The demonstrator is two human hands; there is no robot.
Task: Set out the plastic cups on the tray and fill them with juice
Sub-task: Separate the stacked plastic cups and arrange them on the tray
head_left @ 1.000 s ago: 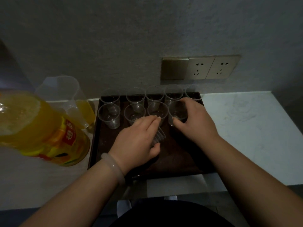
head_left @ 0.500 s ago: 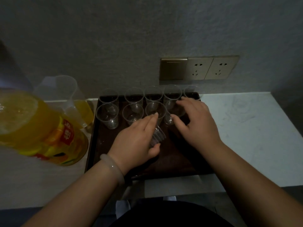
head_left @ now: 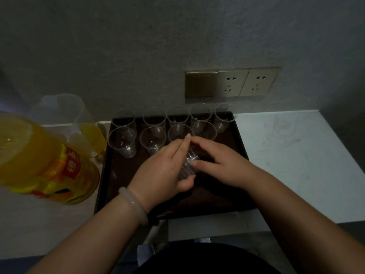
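**Now both hands meet on the stack of cups**

Well, a switch from a second ago: back then the right hand (head_left: 221, 163) was out at the fourth cup (head_left: 204, 130) of the front row, fingers around its rim. Half a second ago it was lifting off, and now it has come back across the tray (head_left: 118, 184) to the middle. That fourth cup stands alone, upright, level with its three neighbours on the left. The left hand (head_left: 164, 171) has scarcely shifted in all that time.

On to the fingers. The left hand grips the stack of cups (head_left: 188, 165), which lies tilted over the dark tray. Its fingers run straight and close together along the top, and its thumb is curled underneath, clamping the stack from below. The right hand closes in from the other side. Its thumb tip presses against the stack's ribbed side, and its fingers curl over the far end, fingertips meeting those of the left hand. How many cups are nested there, I cannot tell.

Behind the hands, the back row (head_left: 177, 113) of five clear cups lines the tray's far edge, with the four in front just beside them. All look empty. The juice bottle (head_left: 39, 159) looms large at the left, off the tray, and a clear pitcher (head_left: 65, 115) with some orange liquid sits behind it. A pale bracelet (head_left: 134, 204) circles the left wrist.
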